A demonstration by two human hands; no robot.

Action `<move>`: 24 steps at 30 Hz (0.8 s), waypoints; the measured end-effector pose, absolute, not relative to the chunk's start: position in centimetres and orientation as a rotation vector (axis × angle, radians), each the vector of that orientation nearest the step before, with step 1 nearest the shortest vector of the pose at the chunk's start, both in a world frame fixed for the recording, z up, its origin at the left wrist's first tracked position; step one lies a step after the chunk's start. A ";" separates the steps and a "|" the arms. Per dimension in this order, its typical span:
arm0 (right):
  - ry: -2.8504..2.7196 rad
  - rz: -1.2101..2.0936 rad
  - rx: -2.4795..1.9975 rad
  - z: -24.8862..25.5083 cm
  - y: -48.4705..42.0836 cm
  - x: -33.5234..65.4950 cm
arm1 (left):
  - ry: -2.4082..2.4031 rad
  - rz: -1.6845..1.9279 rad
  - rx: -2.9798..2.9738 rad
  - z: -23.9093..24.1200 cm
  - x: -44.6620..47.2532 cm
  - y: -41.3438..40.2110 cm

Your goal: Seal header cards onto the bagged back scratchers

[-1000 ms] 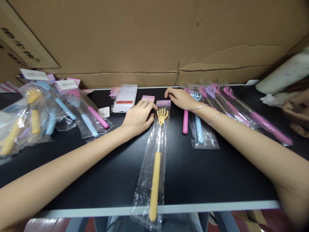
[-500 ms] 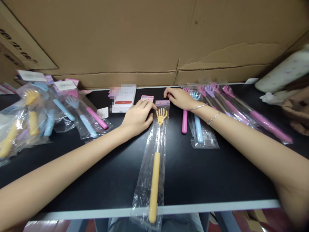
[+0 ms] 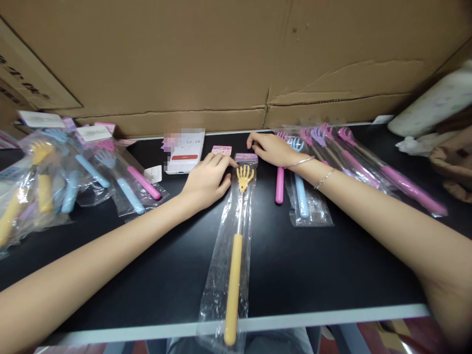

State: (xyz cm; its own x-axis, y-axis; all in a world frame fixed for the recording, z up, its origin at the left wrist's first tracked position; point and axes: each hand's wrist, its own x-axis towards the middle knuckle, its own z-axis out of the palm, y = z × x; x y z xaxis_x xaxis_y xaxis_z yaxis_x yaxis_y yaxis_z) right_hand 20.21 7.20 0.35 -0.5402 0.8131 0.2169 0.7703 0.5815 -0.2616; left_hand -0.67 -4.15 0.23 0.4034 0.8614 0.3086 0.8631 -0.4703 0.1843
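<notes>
A yellow back scratcher (image 3: 233,280) in a clear plastic bag (image 3: 215,290) lies lengthwise in front of me, its handle end reaching past the table's front edge. At its far end is a purple card (image 3: 247,157). My left hand (image 3: 208,179) rests open just left of the scratcher's claw, fingers stretched out and the index fingertip at the bag's edge. On the other side, my right hand (image 3: 269,148) lies on the table with loosely curved fingers and nothing visible in them. A pink handle (image 3: 280,187) and a bagged blue back scratcher (image 3: 301,196) lie partly beneath my right wrist.
Several bagged back scratchers (image 3: 131,191) in yellow, blue and pink are heaped at left. More pink and purple ones (image 3: 409,187) lie at right. A phone (image 3: 186,152) and a pink card (image 3: 221,150) are at the back, before a cardboard wall (image 3: 177,64). A pale cylinder (image 3: 431,103) lies far right.
The whole view has shifted slightly, so everything sits a little further left. Both hands keep their places beside the yellow back scratcher. The phone's timer has advanced.
</notes>
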 end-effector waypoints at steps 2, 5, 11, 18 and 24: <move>-2.492 0.223 -1.288 0.3 7.3 20.3 | -1.623 -0.565 -2.628 0.3 -0.6 -4.2; -2.479 0.252 -1.287 0.1 7.5 20.3 | -1.633 -0.552 -2.628 0.3 -0.6 -4.2; -2.471 0.248 -1.262 -0.1 7.8 20.5 | -1.621 -0.555 -2.625 0.2 -0.6 -4.1; -2.493 0.204 -1.274 -0.1 7.8 20.4 | -1.617 -0.567 -2.624 0.2 -0.6 -4.1; -2.498 0.185 -1.244 0.0 7.6 20.4 | -1.590 -0.576 -2.633 0.1 -0.6 -4.1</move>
State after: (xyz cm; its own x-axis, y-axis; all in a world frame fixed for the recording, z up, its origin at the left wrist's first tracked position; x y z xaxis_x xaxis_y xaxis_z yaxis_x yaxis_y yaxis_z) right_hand 20.41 7.59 -0.03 -0.5571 0.7936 0.2447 0.7488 0.6075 -0.2653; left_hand -0.65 -4.10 0.12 0.4156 0.8529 0.3161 0.8575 -0.4833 0.1766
